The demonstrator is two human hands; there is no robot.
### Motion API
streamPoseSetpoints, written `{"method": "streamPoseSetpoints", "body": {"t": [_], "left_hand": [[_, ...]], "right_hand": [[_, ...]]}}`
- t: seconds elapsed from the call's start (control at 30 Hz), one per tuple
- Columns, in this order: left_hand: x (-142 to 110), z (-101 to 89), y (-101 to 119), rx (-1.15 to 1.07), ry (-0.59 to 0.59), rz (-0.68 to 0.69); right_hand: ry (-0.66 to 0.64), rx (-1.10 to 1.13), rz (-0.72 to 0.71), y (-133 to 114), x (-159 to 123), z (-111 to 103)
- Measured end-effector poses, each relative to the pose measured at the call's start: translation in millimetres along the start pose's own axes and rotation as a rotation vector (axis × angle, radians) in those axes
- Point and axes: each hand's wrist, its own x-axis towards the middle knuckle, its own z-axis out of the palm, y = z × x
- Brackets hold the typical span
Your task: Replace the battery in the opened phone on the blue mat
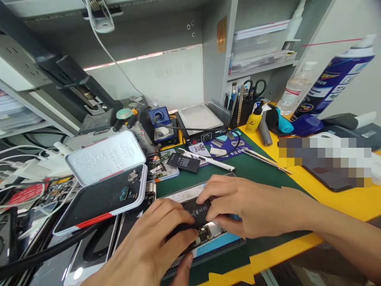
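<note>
An opened phone point(205, 234) lies on a blue and white work pad, largely covered by both hands. A black phone battery point(200, 212) with pale print sits in or over its body; whether it is fully seated I cannot tell. My left hand point(154, 234) is closed about the phone's left part, fingers against the battery and thumb by the near edge. My right hand point(235, 202) is closed on the battery's right end, fingertips pressing its far edge and top. Bare circuit parts show between the hands. A second black battery point(183, 162) rests beyond them.
An open hinged case point(104, 198) with small parts stands at left, beside several phones and cables. A white pen-like tool point(208, 159), tweezers point(264, 159) and a heating plate point(199, 121) lie farther back. A yellow bottle point(254, 122) and spray can point(333, 77) stand right.
</note>
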Motion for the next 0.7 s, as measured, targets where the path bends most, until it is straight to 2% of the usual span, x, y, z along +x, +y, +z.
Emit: {"method": "streamPoseSetpoints", "body": {"t": [0.1,0.23,0.47,0.53,0.63,0.7], "left_hand": [[5,-0.6,-1,0.043,-0.005,0.066],[5,1.4,-3,0.027,0.048,0.063],[5,2.9,-10,0.083,-0.043,0.123],[3,6.6,-15,0.072,-0.016,0.147],[-1,13.6,-23,0.074,0.104,0.227],[-3,17.1,-26,0.083,0.118,0.216]], "right_hand": [[0.0,0.011,0.006,1,-2,1],[0.002,-0.002,0.026,-1,-1,-2],[-0.056,0.09,0.068,1,2,0],[-0.062,0.105,0.075,2,2,1],[-0.072,0.097,0.088,1,1,2],[-0.073,0.087,0.097,1,1,2]]}}
